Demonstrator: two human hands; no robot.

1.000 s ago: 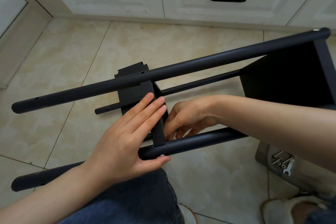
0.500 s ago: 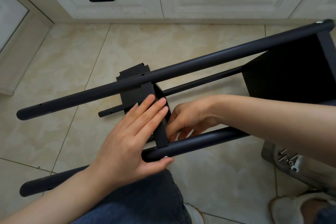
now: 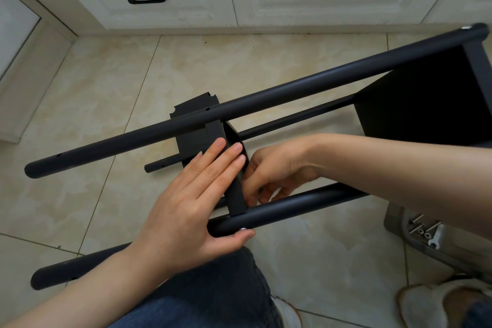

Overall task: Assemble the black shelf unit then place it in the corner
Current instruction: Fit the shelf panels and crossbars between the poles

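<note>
The black shelf unit lies on its side on the tiled floor, with a long upper pole (image 3: 292, 90) and a near pole (image 3: 306, 202) running left to right. An end shelf panel (image 3: 426, 104) is fixed at the right. A middle shelf panel (image 3: 198, 136) stands between the poles. My left hand (image 3: 191, 208) presses flat fingers on that panel's left face, and its thumb rests under a silver screw head (image 3: 242, 229) in the near pole. My right hand (image 3: 277, 170) curls its fingers round the panel's right edge just above the near pole. Its fingertips are partly hidden.
A grey tray (image 3: 394, 224) with several screws and a small wrench sits on the floor at the right. White cabinet drawers (image 3: 292, 8) with black handles line the far side. My knee in jeans (image 3: 213, 287) and a slipper (image 3: 426, 303) are at the bottom.
Both hands keep their places on the middle panel and near pole. The view has shifted slightly and the right fingers have moved a little.
</note>
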